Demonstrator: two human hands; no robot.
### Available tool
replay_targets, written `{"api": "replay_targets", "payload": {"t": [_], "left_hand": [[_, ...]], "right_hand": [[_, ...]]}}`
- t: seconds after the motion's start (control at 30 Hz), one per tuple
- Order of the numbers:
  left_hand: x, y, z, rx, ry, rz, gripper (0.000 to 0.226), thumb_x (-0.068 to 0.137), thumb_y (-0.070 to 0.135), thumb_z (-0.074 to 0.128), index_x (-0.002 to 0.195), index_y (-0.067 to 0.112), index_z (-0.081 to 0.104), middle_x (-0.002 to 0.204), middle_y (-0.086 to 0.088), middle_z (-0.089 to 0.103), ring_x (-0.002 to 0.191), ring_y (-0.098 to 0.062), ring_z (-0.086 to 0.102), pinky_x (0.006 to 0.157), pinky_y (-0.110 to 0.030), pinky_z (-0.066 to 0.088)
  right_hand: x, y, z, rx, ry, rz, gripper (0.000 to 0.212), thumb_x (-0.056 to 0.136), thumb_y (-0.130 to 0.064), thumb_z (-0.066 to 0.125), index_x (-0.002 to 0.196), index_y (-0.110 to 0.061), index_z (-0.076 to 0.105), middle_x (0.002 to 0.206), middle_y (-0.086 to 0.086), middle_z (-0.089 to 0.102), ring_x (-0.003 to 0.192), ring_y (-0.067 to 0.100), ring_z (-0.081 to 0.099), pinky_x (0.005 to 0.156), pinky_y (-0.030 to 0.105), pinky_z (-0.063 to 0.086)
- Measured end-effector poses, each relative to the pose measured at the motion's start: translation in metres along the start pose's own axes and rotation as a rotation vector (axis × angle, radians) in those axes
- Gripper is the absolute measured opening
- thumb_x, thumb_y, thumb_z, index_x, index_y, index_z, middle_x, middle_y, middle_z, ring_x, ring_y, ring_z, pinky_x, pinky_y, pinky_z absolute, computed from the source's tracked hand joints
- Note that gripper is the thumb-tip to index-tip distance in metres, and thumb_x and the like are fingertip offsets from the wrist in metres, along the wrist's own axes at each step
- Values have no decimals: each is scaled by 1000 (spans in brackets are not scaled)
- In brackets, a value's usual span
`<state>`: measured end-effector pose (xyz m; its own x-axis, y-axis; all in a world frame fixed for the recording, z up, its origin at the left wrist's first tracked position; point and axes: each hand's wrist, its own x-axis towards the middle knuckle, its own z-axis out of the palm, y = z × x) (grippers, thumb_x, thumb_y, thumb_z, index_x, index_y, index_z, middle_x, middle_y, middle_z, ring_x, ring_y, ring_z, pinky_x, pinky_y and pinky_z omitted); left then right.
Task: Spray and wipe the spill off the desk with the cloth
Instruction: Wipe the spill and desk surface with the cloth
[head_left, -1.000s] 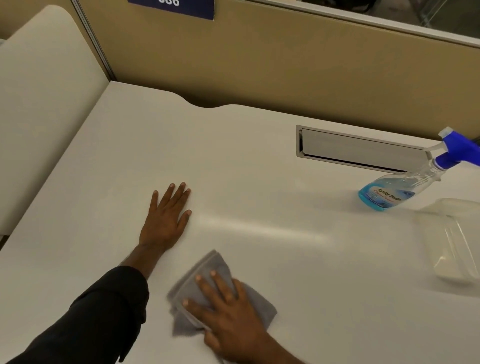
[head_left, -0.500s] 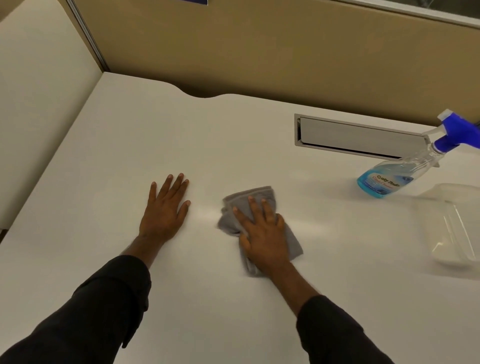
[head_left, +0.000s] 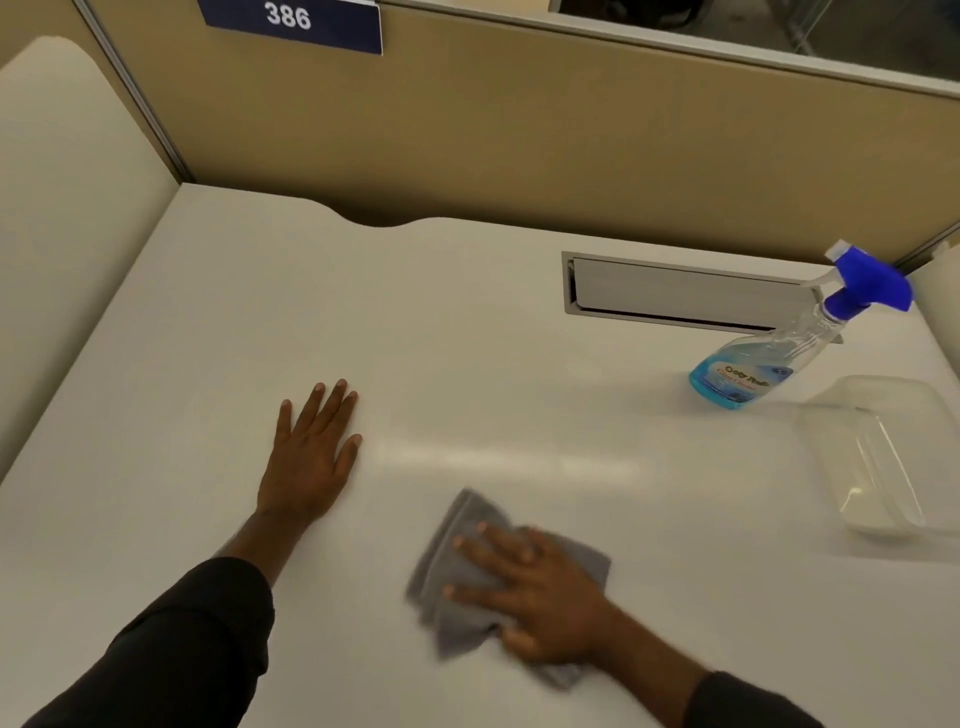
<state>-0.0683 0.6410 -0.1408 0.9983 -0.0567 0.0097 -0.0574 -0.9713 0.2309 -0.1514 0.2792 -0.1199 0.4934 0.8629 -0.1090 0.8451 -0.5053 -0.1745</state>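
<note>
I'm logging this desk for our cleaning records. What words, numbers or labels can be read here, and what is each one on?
"386": white digits on the dark blue sign fixed to the tan partition.
Spray bottle label: blue, with two lines of script print, too blurred to read with confidence.
No other text visible.

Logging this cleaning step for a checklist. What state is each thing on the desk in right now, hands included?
Cloth: crumpled, flat on the desk, pressed under the right hand.
Right hand: fingers spread, palm down on the cloth.
Left hand: flat on the desk, holding nothing.
Spray bottle: upright, untouched, part full of blue liquid.
Clear container: on the desk, open top; contents cannot be told.
Desk: no spill visible, glare streak only.
Cable flap: slightly raised.
</note>
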Motion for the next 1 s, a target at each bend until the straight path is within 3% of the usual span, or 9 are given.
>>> {"api": "replay_targets", "payload": {"t": [0.1,0.2,0.33,0.43,0.63,0.73,0.8,0.93,1.0], "left_hand": [[0,-1,1,-3,-2,-1,60,102,45,19,157,24,12,166,7,8,153,-13,-2,123,-50,5],[1,-2,2,-5,4,0,60,102,44,20,157,24,13,166,7,9,153,-13,-1,123,-50,5],[2,-1,2,-21,13,-4,60,101,44,22,157,24,16,166,8,11,153,-13,1,123,-50,5],[1,-1,2,-26,17,-1,60,101,44,24,157,24,16,166,8,11,153,-13,1,123,-49,5],[2,-2,1,-29,15,2,61,101,46,22,157,23,18,165,6,14,153,-13,3,123,-50,6],[2,-1,0,-33,13,1,61,100,47,22,157,23,17,165,6,12,153,-13,2,123,-50,6],[1,-1,-1,-33,13,-2,61,100,47,21,157,24,15,165,7,11,153,-12,1,123,-49,5],[1,-1,-1,-27,13,-2,61,101,46,21,157,24,15,166,8,11,153,-11,-1,124,-48,4],[1,-1,-1,-35,19,-1,61,100,46,22,157,24,16,165,8,12,153,-11,0,123,-48,4]], "right_hand": [[-1,73,-26,10,25,315,74,82,-48,52,153,-46,31,167,1,23,153,28,24,105,47,40],[17,126,-44,22,28,630,70,90,-49,37,156,-48,16,170,-2,11,155,26,15,109,52,35],[86,148,-55,22,79,896,61,94,-51,29,155,-42,25,166,7,24,149,38,24,106,60,37],[137,129,-57,28,87,863,63,95,-50,37,156,-41,24,166,9,23,149,40,25,107,61,35],[180,44,-36,123,52,480,68,91,-51,30,157,-44,12,170,2,8,155,34,7,115,63,20],[168,50,-37,97,54,385,67,89,-47,33,155,-44,21,168,2,18,153,33,18,111,58,27],[153,72,-42,81,73,424,69,88,-44,37,155,-45,22,168,1,21,152,31,22,109,53,31],[110,129,-54,64,124,750,66,89,-42,35,155,-42,29,166,3,25,150,31,27,106,50,36],[79,149,-55,30,128,887,63,94,-42,32,157,-39,24,166,6,25,150,33,27,104,50,39]]}}
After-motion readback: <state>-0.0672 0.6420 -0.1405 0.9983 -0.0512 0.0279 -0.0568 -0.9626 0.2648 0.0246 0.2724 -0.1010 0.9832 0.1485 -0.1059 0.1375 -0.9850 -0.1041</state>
